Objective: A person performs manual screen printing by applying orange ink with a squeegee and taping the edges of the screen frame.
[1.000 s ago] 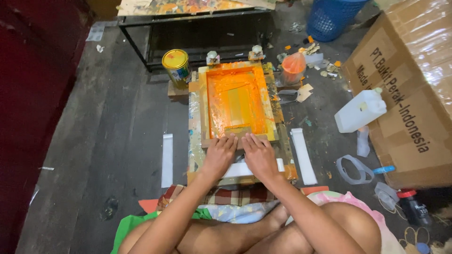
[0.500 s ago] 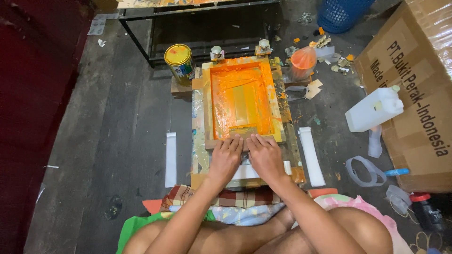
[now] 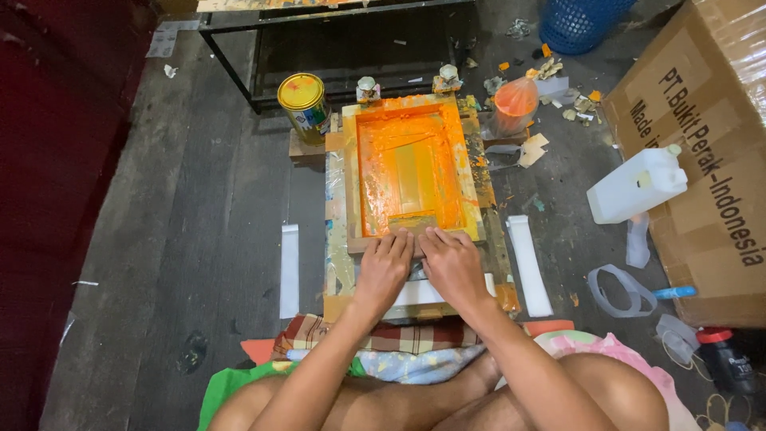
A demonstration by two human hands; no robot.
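A wooden screen-printing frame [image 3: 351, 172] lies on the floor, its mesh covered in orange ink [image 3: 408, 164]. My left hand [image 3: 384, 267] and my right hand [image 3: 452, 263] lie side by side, palms down, on the frame's near edge. Their fingertips rest on a small squeegee [image 3: 412, 223] at the near end of the inked mesh. Whether the fingers grip it or only press on it is unclear. My bare knees frame the bottom of the view.
A yellow-lidded paint can [image 3: 303, 102] stands at the frame's far left, an orange-stained cup [image 3: 515, 104] at the far right. A white jerrycan [image 3: 637, 185] and a large cardboard box [image 3: 710, 160] sit to the right. White strips [image 3: 289, 270] [image 3: 530, 263] flank the frame. A black metal rack [image 3: 343, 40] stands behind.
Both hands stay on the frame's near edge with the squeegee. The view has shifted slightly; nothing else has moved.
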